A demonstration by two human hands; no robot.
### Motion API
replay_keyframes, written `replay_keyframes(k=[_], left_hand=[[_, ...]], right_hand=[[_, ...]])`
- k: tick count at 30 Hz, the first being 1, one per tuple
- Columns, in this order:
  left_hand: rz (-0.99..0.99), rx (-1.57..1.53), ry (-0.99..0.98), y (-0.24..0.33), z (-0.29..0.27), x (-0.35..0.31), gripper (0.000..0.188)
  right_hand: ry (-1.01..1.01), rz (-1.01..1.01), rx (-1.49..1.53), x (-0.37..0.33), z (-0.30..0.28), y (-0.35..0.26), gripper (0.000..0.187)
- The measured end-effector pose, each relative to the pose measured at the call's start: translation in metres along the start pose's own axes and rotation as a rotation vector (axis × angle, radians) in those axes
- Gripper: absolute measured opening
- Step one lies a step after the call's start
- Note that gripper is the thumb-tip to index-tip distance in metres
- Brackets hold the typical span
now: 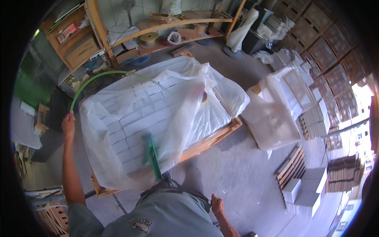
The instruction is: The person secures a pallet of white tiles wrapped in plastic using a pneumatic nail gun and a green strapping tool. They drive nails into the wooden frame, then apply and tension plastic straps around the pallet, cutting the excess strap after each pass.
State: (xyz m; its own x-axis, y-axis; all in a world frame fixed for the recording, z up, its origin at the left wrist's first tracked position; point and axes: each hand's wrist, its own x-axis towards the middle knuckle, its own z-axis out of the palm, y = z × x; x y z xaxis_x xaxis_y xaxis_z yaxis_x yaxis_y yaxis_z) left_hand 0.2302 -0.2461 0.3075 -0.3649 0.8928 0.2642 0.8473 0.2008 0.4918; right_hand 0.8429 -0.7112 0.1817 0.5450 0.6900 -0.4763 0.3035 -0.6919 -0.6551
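Note:
My left hand [68, 125], raised at the left of the pallet load, is closed round a green strapping band [91, 78]. The band arches up and over the far left part of the load, and its far end lies on the plastic. White boxes [147, 119], stacked close together, sit under a clear plastic sheet [185, 130] on a wooden pallet [215, 139]. A darker green flat piece [153, 156] stands at the load's near edge, in front of my body; its kind is unclear. Low on the right, my right hand [217, 206] is closed, with a thin yellow-green sliver at its fingers.
Another plastic-covered load [276, 106] stands to the right. Beyond it are stacked brown cartons [321, 51]. A bare pallet [291, 166] and white boxes [306, 193] are on the floor at right. A wooden shelf [158, 27] runs along the back, with a spool [149, 38] below it.

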Motion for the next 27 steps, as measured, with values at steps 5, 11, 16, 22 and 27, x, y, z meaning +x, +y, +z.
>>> replay_keyframes(k=[5,11,16,22,27], left_hand=[[-0.065,-0.072,0.006,0.028,0.032,-0.015,0.049],[-0.062,-0.054,-0.033,0.104,0.082,-0.014,0.042],[-0.070,-0.022,-0.069,0.192,0.112,-0.004,0.040],[-0.096,0.063,-0.091,0.269,0.154,0.010,0.039],[-0.108,0.171,-0.113,0.307,0.194,0.025,0.040]], right_hand=[[-0.084,0.104,0.131,0.088,-0.049,-0.067,0.055],[-0.170,-0.089,0.285,0.246,-0.122,-0.140,0.056],[-0.048,-0.373,0.031,0.388,-0.175,-0.197,0.047],[0.032,-0.411,-0.178,0.538,-0.203,-0.312,0.049],[0.240,-0.547,-0.317,0.636,-0.206,-0.384,0.055]])
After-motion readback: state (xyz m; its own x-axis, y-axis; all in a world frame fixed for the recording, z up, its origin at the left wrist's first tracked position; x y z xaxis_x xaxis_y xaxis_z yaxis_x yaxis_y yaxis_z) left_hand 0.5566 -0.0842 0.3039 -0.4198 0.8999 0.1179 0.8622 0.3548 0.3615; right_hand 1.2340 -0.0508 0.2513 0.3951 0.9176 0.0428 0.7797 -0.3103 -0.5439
